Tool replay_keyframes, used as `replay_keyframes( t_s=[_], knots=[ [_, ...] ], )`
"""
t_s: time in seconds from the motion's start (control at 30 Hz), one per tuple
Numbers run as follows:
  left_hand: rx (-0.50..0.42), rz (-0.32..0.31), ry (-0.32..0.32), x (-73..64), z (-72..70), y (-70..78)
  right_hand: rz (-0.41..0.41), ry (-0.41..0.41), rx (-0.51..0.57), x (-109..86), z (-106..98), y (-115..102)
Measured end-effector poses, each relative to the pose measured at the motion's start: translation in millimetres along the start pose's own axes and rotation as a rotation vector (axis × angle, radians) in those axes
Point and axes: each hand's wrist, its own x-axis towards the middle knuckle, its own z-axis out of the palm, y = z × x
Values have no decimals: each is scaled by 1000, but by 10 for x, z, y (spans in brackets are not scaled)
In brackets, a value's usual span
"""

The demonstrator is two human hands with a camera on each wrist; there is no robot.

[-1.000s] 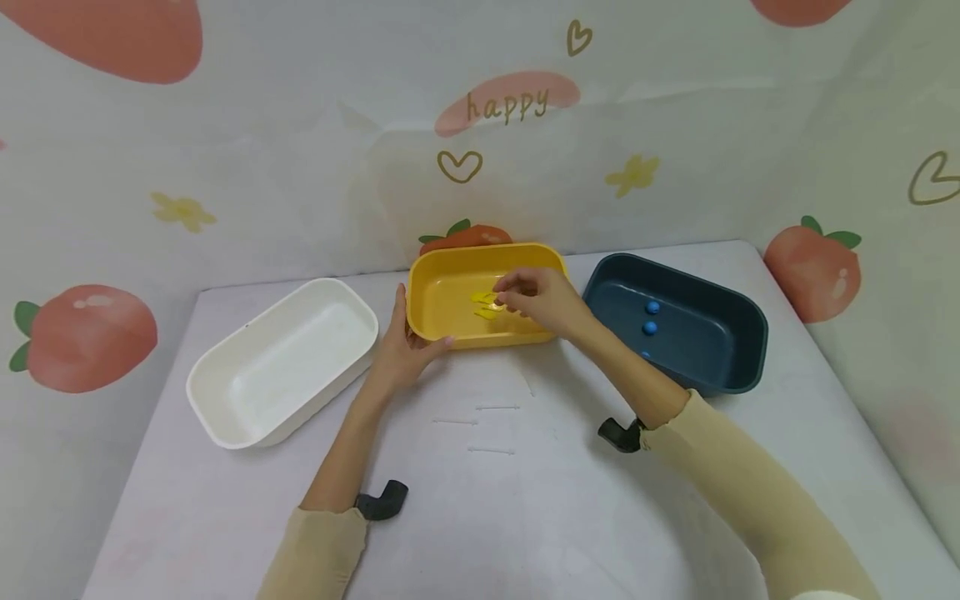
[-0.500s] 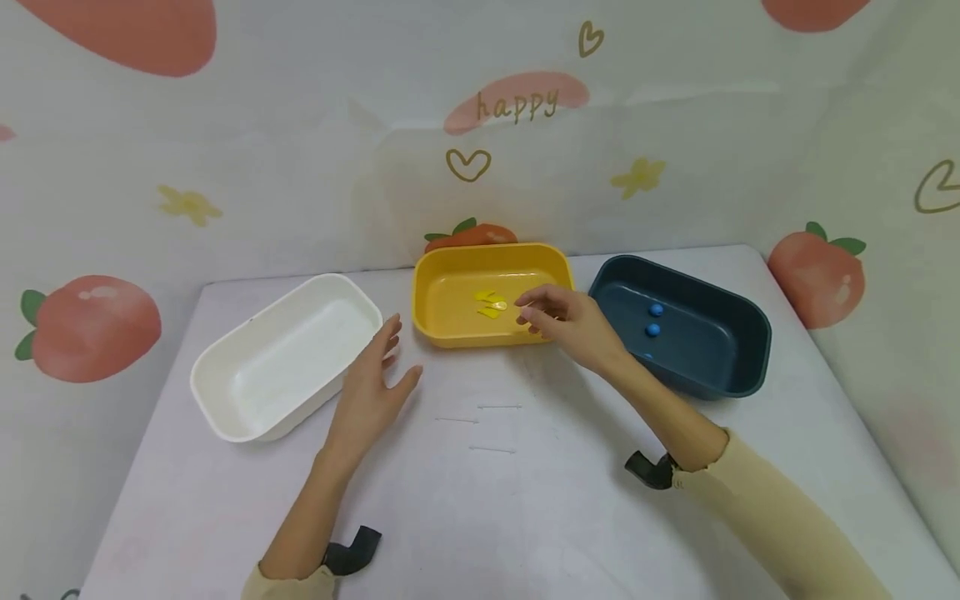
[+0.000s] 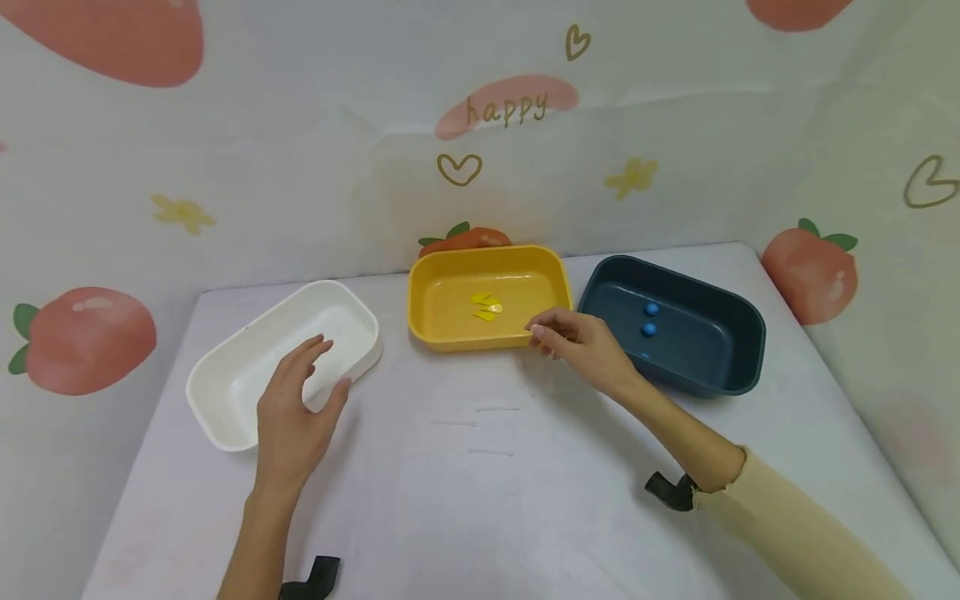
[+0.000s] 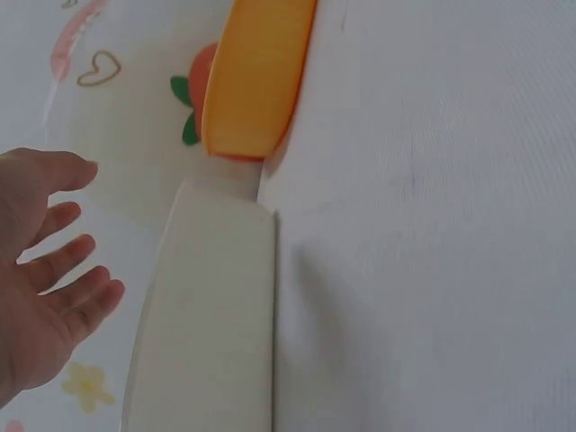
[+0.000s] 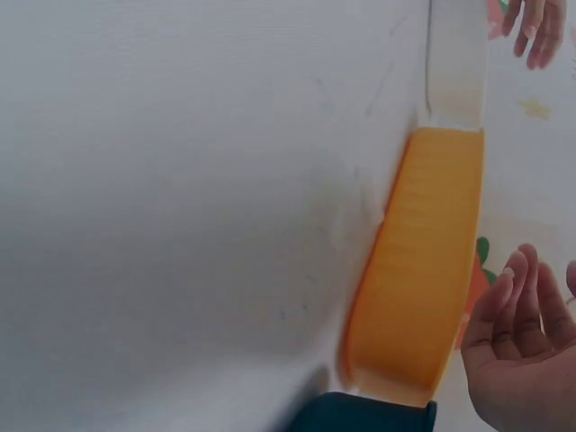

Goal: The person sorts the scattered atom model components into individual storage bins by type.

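Observation:
My left hand (image 3: 295, 412) hovers at the right part of the white bin (image 3: 217, 379) in the head view, thumb apart from the fingers and nothing between them. The left wrist view shows its fingers spread over the bin's side. Near the front right corner of the yellow bin (image 3: 450, 342) is my right hand (image 3: 585, 346), fingers loosely bent. In the right wrist view that hand (image 5: 526, 351) has no object in it. Several small flat yellow pieces (image 3: 486, 316) lie on the yellow bin's floor, one with a rounded, spoon-like end.
To the right stands a dark blue bin (image 3: 705, 337) holding blue balls (image 3: 649, 330), one partly hidden by its front wall. Thin pale stick-like lines (image 3: 491, 452) lie mid-table. A printed backdrop (image 3: 300, 167) rises directly behind the bins.
My left hand has let go of the yellow bin's left end and moved left and nearer, over the white bin. The right hand has drawn back from above the yellow pieces toward the front right corner.

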Motion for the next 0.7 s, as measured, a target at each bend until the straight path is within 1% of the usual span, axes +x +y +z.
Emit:
replay_keyframes(
  t_s=[0.17, 0.27, 0.37, 0.47, 0.57, 0.7],
  knots=[
    [62, -36, 33, -78, -148, -121, 15, -20, -13, -64, 25, 108],
    [92, -75, 59, -129, -226, -190, 9, -36, -34, -93, 55, 188],
    [116, -125, 82, -182, -298, -244, 1, -40, -80, -110, 87, 265],
    [141, -184, 96, -248, -364, -293, 5, -28, -129, -124, 113, 318],
    [163, -255, 96, -313, -418, -351, 30, -30, -175, -141, 141, 358],
    [186, -369, 93, -360, -473, -437, 77, -56, -207, -160, 183, 401]
  ],
)
